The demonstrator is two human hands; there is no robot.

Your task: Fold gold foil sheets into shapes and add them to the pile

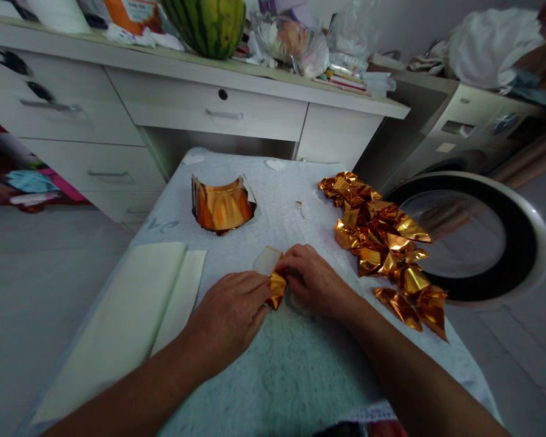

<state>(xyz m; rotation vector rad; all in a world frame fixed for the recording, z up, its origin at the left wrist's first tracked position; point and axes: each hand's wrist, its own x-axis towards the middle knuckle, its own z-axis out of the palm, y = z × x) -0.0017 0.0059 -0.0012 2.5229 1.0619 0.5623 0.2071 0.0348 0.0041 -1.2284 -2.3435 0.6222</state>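
Observation:
Between my hands, low over the cloth-covered table [309, 364], is a small piece of gold foil paper [277, 290] with a whitish sheet [267, 260] at its far end. My left hand [232, 312] pinches the foil's left side, its fingers bent together. On the right side, my right hand [313, 279] grips the same piece between thumb and fingers. A curved stack of gold foil sheets [222, 206] lies farther off, left of centre. To the right spreads a heap of folded gold foil pieces [382, 237].
Pale yellowish paper sheets [118, 321] lie on the table's left. Behind stands a white desk [182, 100] with drawers, bearing a watermelon [207, 27] and plastic bags [312, 51]. At right, a washing machine's round door [459, 237] hangs open beside the table.

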